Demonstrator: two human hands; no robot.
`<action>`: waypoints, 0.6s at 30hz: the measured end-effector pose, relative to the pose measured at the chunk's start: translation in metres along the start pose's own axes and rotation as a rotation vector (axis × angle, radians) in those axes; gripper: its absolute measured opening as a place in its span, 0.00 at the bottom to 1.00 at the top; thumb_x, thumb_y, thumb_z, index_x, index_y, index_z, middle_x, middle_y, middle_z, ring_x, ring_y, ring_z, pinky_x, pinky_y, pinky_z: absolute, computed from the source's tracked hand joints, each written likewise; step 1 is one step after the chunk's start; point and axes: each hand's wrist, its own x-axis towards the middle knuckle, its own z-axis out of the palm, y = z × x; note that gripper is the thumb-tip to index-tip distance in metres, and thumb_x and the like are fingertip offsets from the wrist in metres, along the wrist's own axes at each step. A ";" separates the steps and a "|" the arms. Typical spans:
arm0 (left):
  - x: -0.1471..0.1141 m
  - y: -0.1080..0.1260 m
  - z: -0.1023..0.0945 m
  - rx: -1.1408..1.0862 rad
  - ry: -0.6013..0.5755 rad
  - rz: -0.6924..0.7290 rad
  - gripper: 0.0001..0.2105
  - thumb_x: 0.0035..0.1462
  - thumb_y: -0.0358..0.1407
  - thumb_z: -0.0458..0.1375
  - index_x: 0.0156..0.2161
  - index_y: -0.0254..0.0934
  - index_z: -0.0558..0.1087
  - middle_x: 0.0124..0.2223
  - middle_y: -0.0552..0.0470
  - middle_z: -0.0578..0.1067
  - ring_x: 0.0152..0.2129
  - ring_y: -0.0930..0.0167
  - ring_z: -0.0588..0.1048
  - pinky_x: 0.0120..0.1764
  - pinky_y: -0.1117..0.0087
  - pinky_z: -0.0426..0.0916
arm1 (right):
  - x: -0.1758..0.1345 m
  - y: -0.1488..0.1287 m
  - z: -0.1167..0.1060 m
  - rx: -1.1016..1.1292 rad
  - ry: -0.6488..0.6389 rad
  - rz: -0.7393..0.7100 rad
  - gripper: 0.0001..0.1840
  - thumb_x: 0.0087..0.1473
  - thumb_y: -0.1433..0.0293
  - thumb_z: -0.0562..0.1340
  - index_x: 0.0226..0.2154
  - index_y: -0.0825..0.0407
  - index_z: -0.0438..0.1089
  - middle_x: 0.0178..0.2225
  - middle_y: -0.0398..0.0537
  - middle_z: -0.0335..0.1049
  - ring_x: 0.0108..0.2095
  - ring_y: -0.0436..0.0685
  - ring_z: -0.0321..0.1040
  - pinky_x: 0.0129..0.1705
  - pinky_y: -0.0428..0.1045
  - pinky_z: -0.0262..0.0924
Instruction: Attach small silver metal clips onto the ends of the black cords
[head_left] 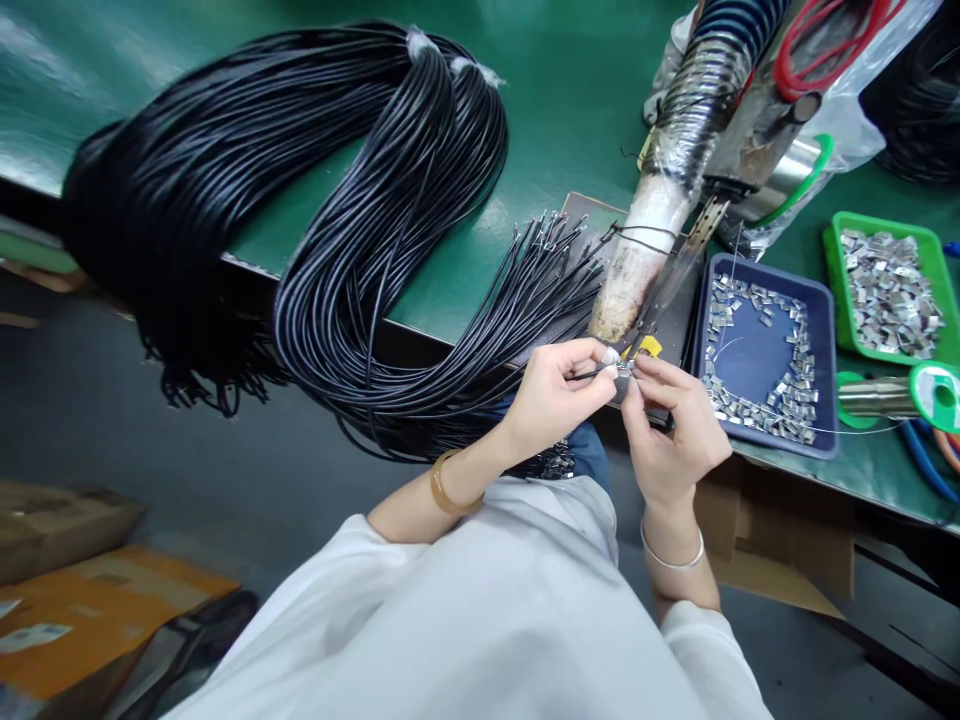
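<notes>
My left hand (562,390) pinches the end of a black cable (587,376), its fingertips at the tip of a soldering iron (660,290). Opposite it, my right hand (671,415) is closed in a pinch on a small metal connector (624,368), which meets the cable end between the hands. A thick bundle of black cables (375,300) loops over the table edge, with bared ends fanned out left of the iron. Small metal connectors lie in a blue tray (827,400) beside my right hand. Fingertips partly hide the joint.
A wrapped fume hose (645,230) comes down close above my hands. Farther right stand a green tray (840,300) of metal pieces and a solder spool (877,397), its thin wire crossing the blue tray. Cardboard boxes (112,620) lie at lower left.
</notes>
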 end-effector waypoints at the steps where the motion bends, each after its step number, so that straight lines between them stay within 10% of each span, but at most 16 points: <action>1: 0.000 0.001 0.000 0.000 0.000 0.006 0.03 0.52 0.32 0.59 0.30 0.33 0.71 0.22 0.61 0.54 0.19 0.80 0.52 0.22 0.77 0.48 | 0.001 0.000 0.000 0.005 0.002 -0.001 0.10 0.51 0.79 0.67 0.36 0.50 0.71 0.42 0.47 0.79 0.41 0.53 0.78 0.45 0.48 0.75; 18: -0.001 -0.006 -0.004 0.003 -0.031 0.020 0.05 0.55 0.33 0.58 0.31 0.33 0.71 0.21 0.61 0.56 0.18 0.80 0.53 0.23 0.75 0.50 | -0.001 0.001 -0.001 0.000 -0.001 -0.019 0.09 0.53 0.77 0.66 0.35 0.49 0.69 0.42 0.46 0.79 0.39 0.52 0.78 0.38 0.46 0.73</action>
